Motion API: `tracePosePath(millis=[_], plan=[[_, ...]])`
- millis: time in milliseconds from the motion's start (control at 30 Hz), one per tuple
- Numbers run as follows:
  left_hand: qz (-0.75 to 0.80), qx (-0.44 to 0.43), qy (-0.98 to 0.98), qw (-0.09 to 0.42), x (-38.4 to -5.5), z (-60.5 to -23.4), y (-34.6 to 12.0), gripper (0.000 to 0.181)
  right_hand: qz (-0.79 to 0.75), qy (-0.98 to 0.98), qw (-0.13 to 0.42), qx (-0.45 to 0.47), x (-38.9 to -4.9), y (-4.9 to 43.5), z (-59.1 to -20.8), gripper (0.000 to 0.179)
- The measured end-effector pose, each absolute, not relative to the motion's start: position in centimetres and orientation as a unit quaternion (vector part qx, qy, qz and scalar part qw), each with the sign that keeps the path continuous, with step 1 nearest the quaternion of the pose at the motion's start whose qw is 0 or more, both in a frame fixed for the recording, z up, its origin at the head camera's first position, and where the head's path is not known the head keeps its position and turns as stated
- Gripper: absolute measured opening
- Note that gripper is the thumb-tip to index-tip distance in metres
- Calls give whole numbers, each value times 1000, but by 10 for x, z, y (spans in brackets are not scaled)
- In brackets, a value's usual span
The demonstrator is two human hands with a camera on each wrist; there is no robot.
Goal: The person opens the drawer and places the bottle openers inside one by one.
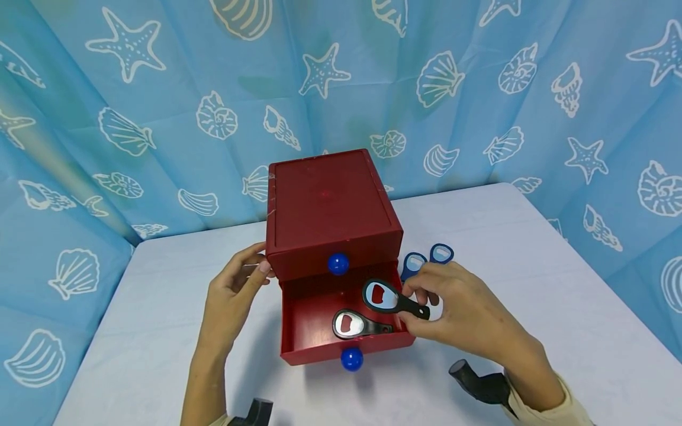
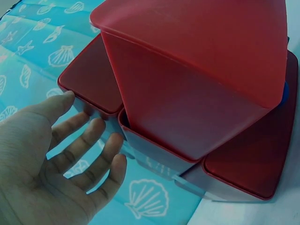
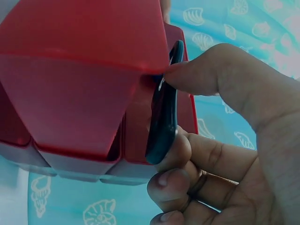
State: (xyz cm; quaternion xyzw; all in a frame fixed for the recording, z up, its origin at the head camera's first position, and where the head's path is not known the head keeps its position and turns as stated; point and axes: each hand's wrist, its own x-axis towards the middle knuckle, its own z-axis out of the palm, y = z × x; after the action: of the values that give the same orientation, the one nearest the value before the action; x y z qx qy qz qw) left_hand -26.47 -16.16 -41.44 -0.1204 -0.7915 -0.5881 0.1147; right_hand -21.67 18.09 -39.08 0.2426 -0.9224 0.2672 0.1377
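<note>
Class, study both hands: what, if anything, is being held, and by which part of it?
The right hand pinches a bottle opener by its black handle. The left hand, beside the cabinet, holds nothing.

Head view: bright, mostly even, crisp. Soft grey shadows on white table [image 1: 160, 307], below and left of drawer [image 1: 309, 322]. Small highlights on blue knobs [image 1: 338, 264]. Source: apparently overhead. Left wrist view: dimmer, bluish cast, fine detail soft. Right wrist view: similar cast; whitish glare on curtain [image 3: 279, 54], upper right; glint on dark bottle opener [image 3: 164, 117].
</note>
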Motion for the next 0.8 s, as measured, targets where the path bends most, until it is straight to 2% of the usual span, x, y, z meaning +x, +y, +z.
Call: tracePosePath(millis=[800], plan=[[-588, -116, -793, 108, -264, -413, -163, 40, 286, -906, 152, 273, -215, 161, -398, 29]])
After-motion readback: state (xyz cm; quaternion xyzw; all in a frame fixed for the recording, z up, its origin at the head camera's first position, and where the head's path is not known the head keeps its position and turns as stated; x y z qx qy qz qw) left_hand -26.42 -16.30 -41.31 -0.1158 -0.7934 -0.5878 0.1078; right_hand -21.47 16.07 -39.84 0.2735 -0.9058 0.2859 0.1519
